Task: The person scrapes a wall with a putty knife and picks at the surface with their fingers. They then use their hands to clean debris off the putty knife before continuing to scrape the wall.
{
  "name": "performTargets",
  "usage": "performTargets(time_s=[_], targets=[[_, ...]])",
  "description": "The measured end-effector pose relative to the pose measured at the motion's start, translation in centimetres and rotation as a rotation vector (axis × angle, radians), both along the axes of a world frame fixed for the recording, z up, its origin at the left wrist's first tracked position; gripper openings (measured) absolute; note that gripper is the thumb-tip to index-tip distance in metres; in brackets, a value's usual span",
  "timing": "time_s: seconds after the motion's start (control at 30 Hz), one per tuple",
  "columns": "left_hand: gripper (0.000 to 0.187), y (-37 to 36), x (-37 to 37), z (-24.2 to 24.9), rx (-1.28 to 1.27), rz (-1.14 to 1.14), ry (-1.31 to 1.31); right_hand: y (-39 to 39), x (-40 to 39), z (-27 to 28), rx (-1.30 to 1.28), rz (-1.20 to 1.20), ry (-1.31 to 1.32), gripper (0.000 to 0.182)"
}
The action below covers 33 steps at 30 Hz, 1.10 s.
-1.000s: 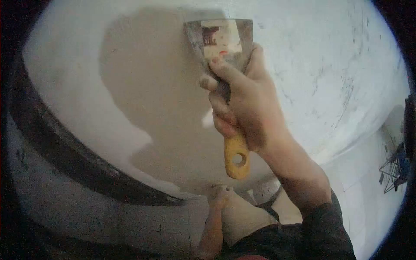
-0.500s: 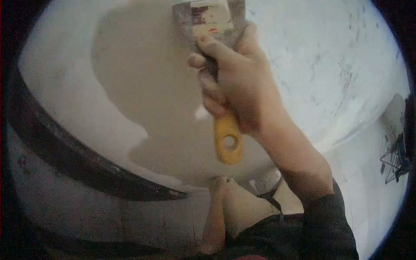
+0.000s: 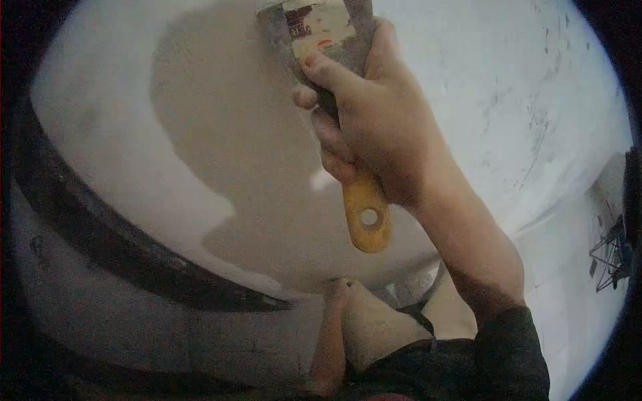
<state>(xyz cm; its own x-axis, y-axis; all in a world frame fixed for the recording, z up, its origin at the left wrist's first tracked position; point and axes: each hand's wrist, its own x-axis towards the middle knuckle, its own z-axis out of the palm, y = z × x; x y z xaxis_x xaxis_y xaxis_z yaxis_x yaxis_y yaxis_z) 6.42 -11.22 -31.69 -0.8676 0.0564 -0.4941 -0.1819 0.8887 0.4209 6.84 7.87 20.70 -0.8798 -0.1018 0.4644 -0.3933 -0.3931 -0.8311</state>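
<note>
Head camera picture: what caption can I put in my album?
Right hand gripping a yellow-handled scraper before a pale wall.

scraper point(image 3: 352, 56) 1 | label point(image 3: 321, 25) 1 | yellow handle point(image 3: 361, 194) 1 | arms point(image 3: 471, 224) 2 | legs point(image 3: 381, 321) 2

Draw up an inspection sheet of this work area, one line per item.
Surface: white wall, dark scuffs on the right side, broad shadow to the left of the tool.
Job's things: putty knife with a yellow handle and a worn label; blade's end reaches the top picture edge, wall contact unclear.
Clutter: dark wire-framed object at the far right, too unclear to identify.
Hands: right hand grips the putty knife; left hand is by the trousers' knee, fingers unclear.
Cables: nothing seen.
Surroundings: dark skirting along the wall's lower left, pale floor, dim lighting.
</note>
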Motion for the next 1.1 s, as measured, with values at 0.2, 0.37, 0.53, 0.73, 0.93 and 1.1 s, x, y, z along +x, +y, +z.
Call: performTargets(time_s=[0.2, 0.37, 0.53, 0.73, 0.93, 1.1], targets=[[0.042, -1.3, 1.0, -2.0, 0.152, 0.041, 0.113, 0.5, 0.4, -0.3, 0.012, -0.023, -0.010, 0.026], [0.046, 0.0, 1.0, 1.3, 0.182, 0.127, -0.024, 0.3, 0.6, -0.4, 0.064, -0.039, -0.003, 0.025], [0.040, -2.8, 1.2, -5.8, 0.059, 0.045, 0.288, -0.1, 0.1, 0.6, 0.062, -0.070, 0.046, 0.025], [0.032, -0.4, 0.0, -1.9, 0.095, 0.245, 0.024, 0.6, 0.0, 0.3, 0.057, -0.042, 0.020, 0.024], [0.035, -0.6, 0.4, -7.4, 0.128, 0.194, 0.193, -0.5, 0.7, 0.4, -0.083, -0.009, -0.017, 0.026], [0.036, 0.6, 1.7, 0.3, 0.178, 0.140, 0.154, -0.9, 0.0, 0.3, -0.151, 0.034, 0.021, 0.028]])
